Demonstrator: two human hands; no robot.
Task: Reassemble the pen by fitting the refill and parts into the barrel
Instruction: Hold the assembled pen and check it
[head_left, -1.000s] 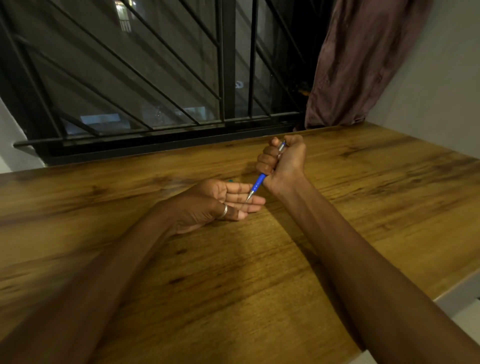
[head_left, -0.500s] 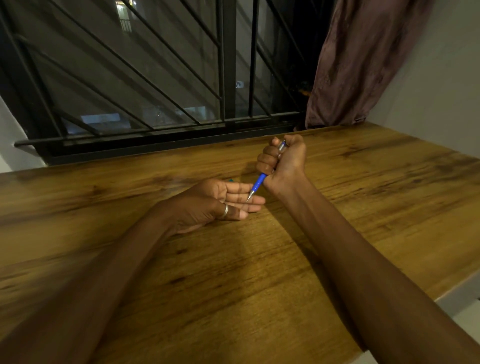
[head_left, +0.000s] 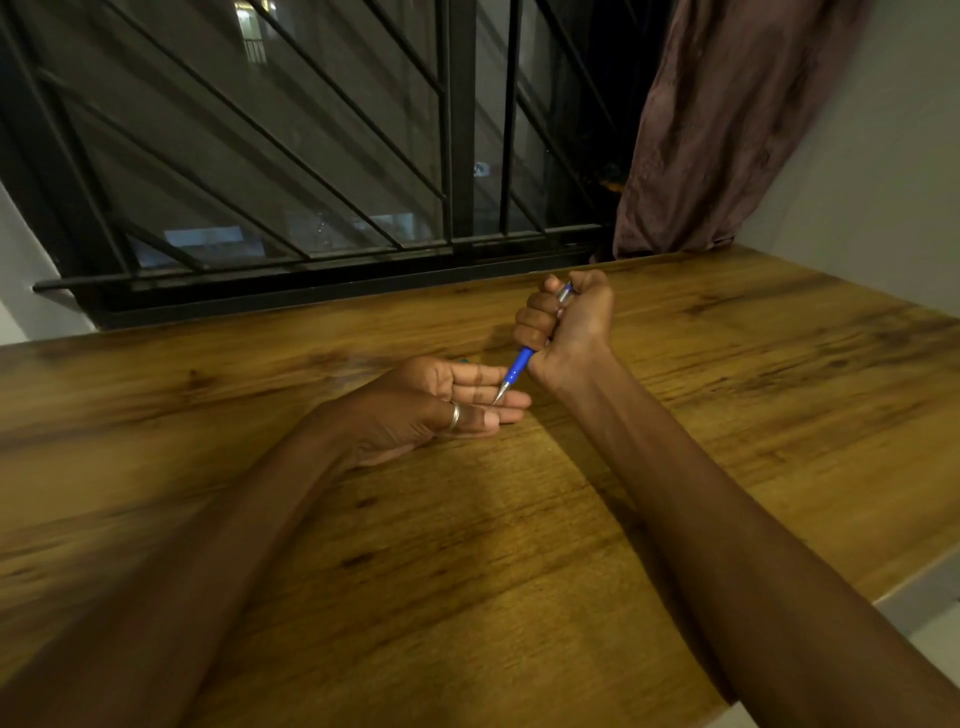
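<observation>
My right hand (head_left: 569, 322) is closed in a fist around a blue pen (head_left: 518, 366), thumb on its silver top end. The pen slants down to the left, and its metal tip rests on the fingers of my left hand (head_left: 436, 400). That hand lies palm up on the wooden table (head_left: 519, 545), fingers straight, a ring on the thumb, nothing gripped. A small teal bit (head_left: 464, 360) peeks out behind the left hand's fingers; what it is I cannot tell.
A barred window (head_left: 322, 171) runs along the table's far edge. A dark curtain (head_left: 727, 119) hangs at the back right, beside a pale wall. The table's near right edge (head_left: 904, 587) drops off.
Almost nothing has moved. The pen tip stays against the left hand's fingers and the right fist keeps its grip.
</observation>
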